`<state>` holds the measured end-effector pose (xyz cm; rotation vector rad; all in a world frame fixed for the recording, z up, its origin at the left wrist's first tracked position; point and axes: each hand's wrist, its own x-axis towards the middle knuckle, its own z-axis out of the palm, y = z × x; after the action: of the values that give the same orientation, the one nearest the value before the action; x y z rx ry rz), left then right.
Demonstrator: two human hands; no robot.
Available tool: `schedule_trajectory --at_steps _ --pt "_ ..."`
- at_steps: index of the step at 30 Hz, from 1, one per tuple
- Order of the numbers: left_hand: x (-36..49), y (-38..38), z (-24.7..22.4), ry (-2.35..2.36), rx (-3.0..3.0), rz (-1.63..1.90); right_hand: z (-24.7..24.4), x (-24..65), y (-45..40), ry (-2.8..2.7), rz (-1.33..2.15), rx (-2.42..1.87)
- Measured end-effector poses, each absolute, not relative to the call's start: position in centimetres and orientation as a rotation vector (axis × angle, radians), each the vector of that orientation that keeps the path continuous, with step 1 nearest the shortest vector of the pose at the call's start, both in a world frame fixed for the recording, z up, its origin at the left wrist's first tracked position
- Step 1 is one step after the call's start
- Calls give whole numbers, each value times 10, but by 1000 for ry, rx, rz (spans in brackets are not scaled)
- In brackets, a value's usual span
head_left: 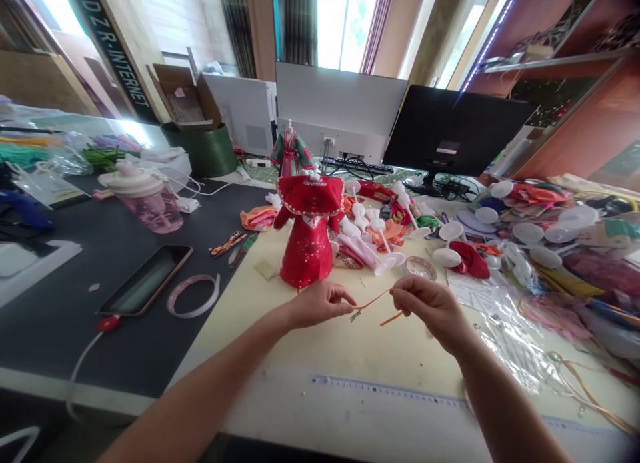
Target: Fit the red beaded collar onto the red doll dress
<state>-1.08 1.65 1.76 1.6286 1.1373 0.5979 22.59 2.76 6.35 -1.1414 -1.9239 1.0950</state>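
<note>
Between my two hands an orange cord (374, 299) is stretched over the pale work board. My left hand (324, 304) pinches one part of it, and a small metal charm (355, 315) dangles close to those fingertips. My right hand (425, 304) pinches the cord farther right, with a loose orange end hanging below. Just beyond my left hand stands a small dress form in a red dress (307, 250) with a wide red, bead-edged collar (311, 195). The cord's other end is hidden by my fingers.
A clear ruler (390, 391) lies near the front edge. At left are a phone (147, 280), a tape roll (193, 296) and a pink bottle (150, 196). White doll stands (380, 233), fabric and plastic bags (515, 343) crowd the right. Monitors (460, 136) stand behind.
</note>
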Motion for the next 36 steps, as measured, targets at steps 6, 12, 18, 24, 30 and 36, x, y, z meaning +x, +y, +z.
schedule_trajectory --at_steps 6,12,18,24,30,36 --pt "-24 17 29 1232 1754 621 60 237 27 -1988 721 -1261" --pt "-15 14 25 1148 1683 644 77 224 17 -2011 687 -1169" --pt "-3 10 21 991 1560 658 86 213 12 -1991 662 -1085" --pt "0 7 20 936 1554 722 88 203 12 -2064 650 -1017" --pt "-3 7 21 930 1578 743 88 198 12 -2092 628 -949" --pt "-3 8 21 1011 1577 757 89 208 13 -2122 515 -959"
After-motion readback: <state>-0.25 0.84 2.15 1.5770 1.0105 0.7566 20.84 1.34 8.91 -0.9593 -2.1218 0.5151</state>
